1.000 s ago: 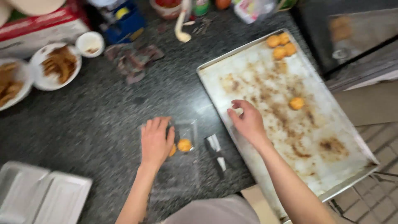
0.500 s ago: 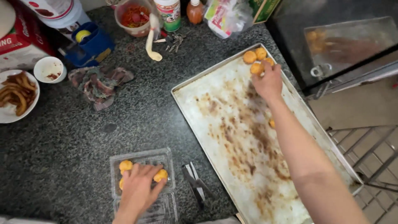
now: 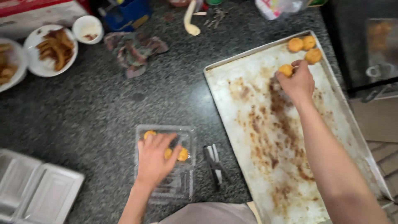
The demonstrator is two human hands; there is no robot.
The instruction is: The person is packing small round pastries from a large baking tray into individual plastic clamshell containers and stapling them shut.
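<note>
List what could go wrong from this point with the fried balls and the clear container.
The right hand pinches one golden ball at arm's length over the greasy baking tray; a slick grip could drop it. The left hand only presses on the light clear plastic container, which may slide. Tongs lie beside it, in the forearm's return path.

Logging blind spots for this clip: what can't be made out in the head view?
- Clear plastic container: the left hand covers part of it, so the count of golden pieces inside is uncertain.
- Right hand: its grip on the golden piece is partly hidden by its own fingers.
- White trays: cut off by the left and bottom edges.
- Tongs: motion-blurred.
</note>
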